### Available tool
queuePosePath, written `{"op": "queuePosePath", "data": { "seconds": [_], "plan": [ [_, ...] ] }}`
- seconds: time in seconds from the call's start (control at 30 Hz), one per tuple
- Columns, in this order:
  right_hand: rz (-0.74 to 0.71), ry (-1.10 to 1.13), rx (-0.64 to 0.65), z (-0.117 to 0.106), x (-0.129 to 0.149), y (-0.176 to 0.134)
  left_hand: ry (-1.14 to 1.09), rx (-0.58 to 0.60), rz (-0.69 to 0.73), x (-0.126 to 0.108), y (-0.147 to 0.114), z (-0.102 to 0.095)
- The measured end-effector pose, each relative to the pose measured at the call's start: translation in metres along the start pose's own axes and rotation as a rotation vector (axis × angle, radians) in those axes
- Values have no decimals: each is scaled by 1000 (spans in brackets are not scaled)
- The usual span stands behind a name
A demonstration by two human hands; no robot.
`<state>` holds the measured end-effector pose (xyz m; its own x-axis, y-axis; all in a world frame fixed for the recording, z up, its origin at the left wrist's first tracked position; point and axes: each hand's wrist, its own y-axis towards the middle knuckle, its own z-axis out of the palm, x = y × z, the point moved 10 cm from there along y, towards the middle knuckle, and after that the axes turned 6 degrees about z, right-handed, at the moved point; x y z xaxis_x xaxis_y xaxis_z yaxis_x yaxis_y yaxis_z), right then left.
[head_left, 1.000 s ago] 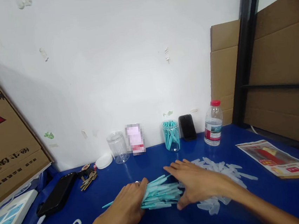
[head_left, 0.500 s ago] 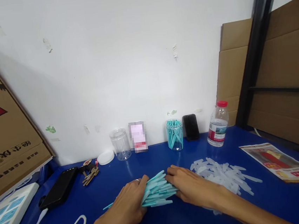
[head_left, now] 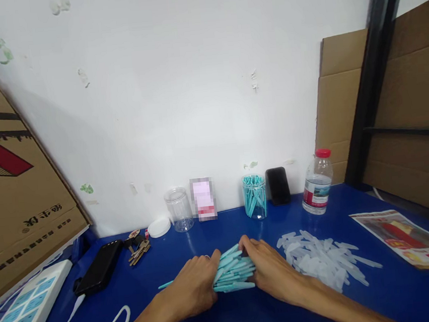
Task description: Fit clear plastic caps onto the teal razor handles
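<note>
A bundle of slim teal plastic sticks (head_left: 233, 270) lies between my hands just above or on the blue table; their exact kind is too small to make out. My left hand (head_left: 198, 281) is closed around the bundle's left end, with one stick poking out to its left. At the right end, my right hand (head_left: 264, 265) presses curled fingers against the sticks. A loose pile of translucent white caps or sleeves (head_left: 318, 257) sits beyond my right wrist. Behind stands a clear jar (head_left: 256, 210) filled with similar teal sticks, upright.
Along the wall are an empty clear jar (head_left: 180, 210), a white lid (head_left: 159, 227), a pixelated card (head_left: 203, 198), a black phone-like object (head_left: 278, 186) and a water bottle (head_left: 315, 186). Keys (head_left: 138, 248), a black device (head_left: 99, 267) and a power strip (head_left: 42, 304) lie left; a leaflet (head_left: 411, 238) right.
The camera view has shifted a little, so everything sits slightly further right. My right hand has closed in tighter on the end of the bundle; my left keeps its hold.
</note>
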<state>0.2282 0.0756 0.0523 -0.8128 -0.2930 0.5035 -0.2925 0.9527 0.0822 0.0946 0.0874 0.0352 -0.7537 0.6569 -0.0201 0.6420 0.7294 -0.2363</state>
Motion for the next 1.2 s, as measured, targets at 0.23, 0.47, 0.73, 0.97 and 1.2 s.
{"op": "queuePosePath", "data": {
  "seconds": [0.23, 0.47, 0.73, 0.97, 1.2],
  "plan": [
    [30, 5, 97, -1, -10, 6, -14, 7, -51, -3, -2, 3],
    [-30, 41, 54, 2, 1, 7, -59, -110, -62, 2, -13, 13],
    [21, 126, 21, -3, -1, 8, -148, -136, -24, 5, -15, 18],
    [80, 386, 128, 7, -6, 15, -139, -151, -28, 3, -13, 7],
    [104, 635, 217, 5, 1, 28, -209, -188, -53, 5, -11, 0]
  ]
}}
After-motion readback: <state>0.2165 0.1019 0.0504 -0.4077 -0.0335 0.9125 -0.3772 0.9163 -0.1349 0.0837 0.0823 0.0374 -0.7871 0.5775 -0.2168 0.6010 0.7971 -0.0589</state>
